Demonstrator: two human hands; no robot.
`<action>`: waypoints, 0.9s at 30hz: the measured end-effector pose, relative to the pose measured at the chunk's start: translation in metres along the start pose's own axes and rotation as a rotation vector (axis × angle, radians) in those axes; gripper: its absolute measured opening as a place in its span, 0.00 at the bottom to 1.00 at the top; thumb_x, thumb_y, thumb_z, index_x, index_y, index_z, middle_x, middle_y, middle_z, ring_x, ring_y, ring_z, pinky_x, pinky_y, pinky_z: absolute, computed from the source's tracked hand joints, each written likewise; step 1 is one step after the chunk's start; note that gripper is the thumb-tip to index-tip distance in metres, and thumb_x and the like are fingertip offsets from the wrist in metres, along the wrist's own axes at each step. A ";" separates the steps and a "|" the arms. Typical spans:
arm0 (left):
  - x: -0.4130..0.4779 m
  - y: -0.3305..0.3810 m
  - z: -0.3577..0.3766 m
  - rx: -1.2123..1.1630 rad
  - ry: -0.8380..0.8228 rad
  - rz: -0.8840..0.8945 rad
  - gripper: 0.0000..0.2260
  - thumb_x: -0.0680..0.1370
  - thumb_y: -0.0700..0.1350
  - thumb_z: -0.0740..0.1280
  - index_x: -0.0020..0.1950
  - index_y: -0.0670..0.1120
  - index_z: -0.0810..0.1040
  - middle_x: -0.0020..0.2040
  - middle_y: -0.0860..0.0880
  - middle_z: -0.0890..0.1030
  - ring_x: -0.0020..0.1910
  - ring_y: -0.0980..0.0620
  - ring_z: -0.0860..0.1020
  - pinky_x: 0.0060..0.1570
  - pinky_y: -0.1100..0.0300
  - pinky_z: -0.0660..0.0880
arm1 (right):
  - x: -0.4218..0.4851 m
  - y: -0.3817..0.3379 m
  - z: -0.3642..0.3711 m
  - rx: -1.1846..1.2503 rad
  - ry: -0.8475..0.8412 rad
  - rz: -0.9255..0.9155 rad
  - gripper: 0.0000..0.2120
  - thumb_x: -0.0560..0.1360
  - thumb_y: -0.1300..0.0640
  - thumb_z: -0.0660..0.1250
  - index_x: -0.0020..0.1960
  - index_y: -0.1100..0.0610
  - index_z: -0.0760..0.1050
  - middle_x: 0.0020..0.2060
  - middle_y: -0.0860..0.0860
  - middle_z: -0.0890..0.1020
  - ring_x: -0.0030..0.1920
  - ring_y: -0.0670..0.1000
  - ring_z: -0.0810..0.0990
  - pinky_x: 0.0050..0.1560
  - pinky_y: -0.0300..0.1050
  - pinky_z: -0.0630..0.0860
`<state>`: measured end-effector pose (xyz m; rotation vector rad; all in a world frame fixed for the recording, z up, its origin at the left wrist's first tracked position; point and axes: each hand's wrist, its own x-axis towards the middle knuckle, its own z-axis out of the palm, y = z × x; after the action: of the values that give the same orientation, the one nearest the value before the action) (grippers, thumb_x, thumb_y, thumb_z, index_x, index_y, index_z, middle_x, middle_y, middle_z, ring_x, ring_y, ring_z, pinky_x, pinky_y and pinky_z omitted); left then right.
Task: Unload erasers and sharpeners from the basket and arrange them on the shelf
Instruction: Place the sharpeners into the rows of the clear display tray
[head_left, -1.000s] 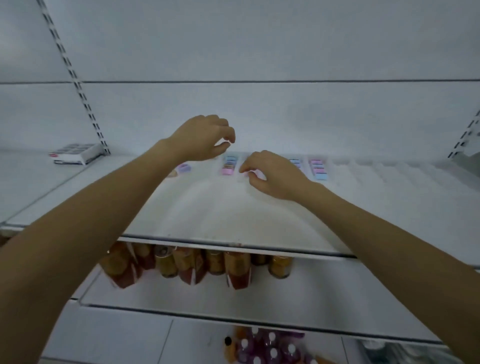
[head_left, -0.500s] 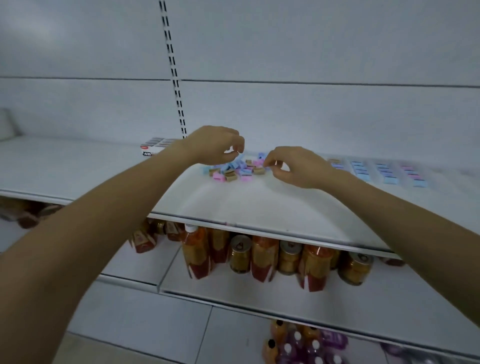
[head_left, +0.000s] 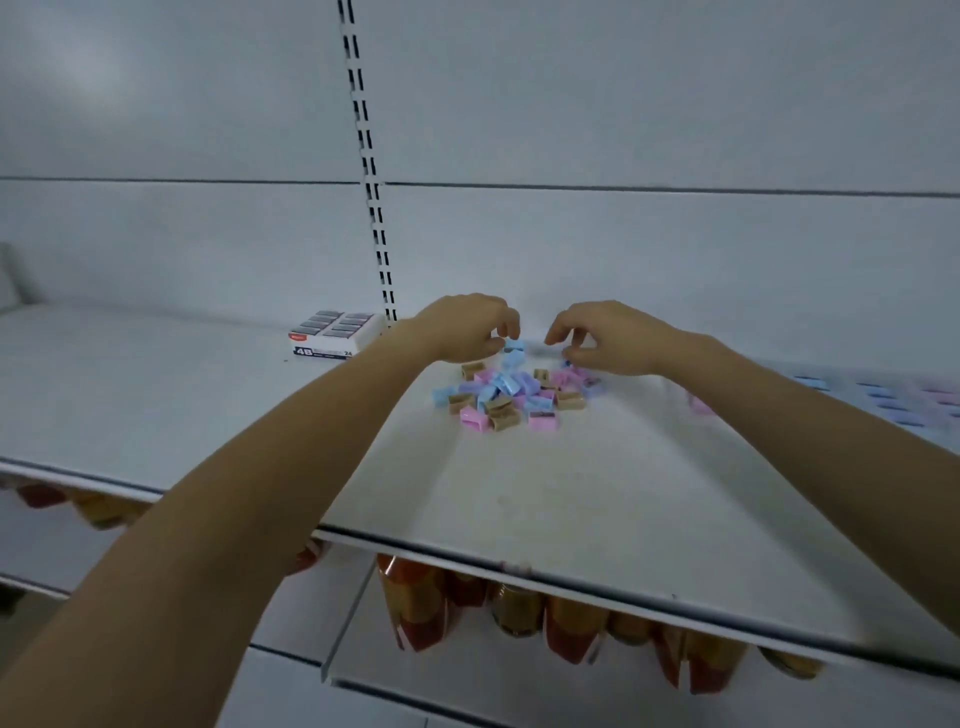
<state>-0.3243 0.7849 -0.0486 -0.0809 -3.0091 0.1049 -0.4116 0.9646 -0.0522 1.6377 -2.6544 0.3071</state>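
A loose pile of small pink, blue and brown sharpeners (head_left: 506, 396) lies on the white shelf (head_left: 545, 499) near its back. My left hand (head_left: 465, 328) hovers over the pile's back left edge, its thumb and forefinger pinching a blue sharpener (head_left: 514, 345). My right hand (head_left: 610, 338) is curled over the pile's back right edge, fingertips down among the pieces; whether it holds one is hidden. A white box of erasers (head_left: 335, 335) stands to the left of the pile. Rows of arranged sharpeners (head_left: 893, 402) sit blurred at the far right. No basket is in view.
A slotted upright rail (head_left: 371, 182) runs up the back wall behind the eraser box. A single pink piece (head_left: 701, 405) lies beside my right forearm. Bottles and jars (head_left: 566, 623) fill the lower shelf under the front edge.
The view has swung left from the arranged rows to the loose pile. Both hands have moved onto the pile, and the left one now pinches a blue sharpener.
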 end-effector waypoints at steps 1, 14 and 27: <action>0.005 -0.001 0.004 -0.010 -0.005 0.005 0.11 0.79 0.43 0.60 0.61 0.47 0.74 0.58 0.49 0.76 0.55 0.51 0.74 0.46 0.60 0.68 | 0.006 0.004 0.001 -0.004 -0.006 0.008 0.12 0.75 0.60 0.62 0.58 0.55 0.74 0.56 0.51 0.77 0.52 0.49 0.75 0.51 0.42 0.71; 0.037 -0.020 0.036 -0.114 -0.058 0.137 0.16 0.79 0.40 0.59 0.66 0.46 0.72 0.62 0.46 0.73 0.58 0.47 0.73 0.56 0.57 0.68 | 0.040 0.012 0.018 -0.184 -0.066 0.160 0.14 0.74 0.59 0.62 0.59 0.52 0.75 0.55 0.51 0.78 0.54 0.52 0.75 0.48 0.42 0.70; 0.029 -0.028 0.049 -0.454 -0.013 0.211 0.13 0.77 0.40 0.64 0.61 0.42 0.75 0.57 0.43 0.77 0.52 0.47 0.75 0.43 0.69 0.62 | 0.025 -0.010 0.027 0.091 -0.023 0.304 0.16 0.72 0.59 0.68 0.59 0.55 0.76 0.53 0.52 0.76 0.47 0.46 0.72 0.48 0.37 0.66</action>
<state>-0.3610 0.7554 -0.0908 -0.4404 -2.9640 -0.5590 -0.4111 0.9336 -0.0740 1.2581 -2.9454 0.4195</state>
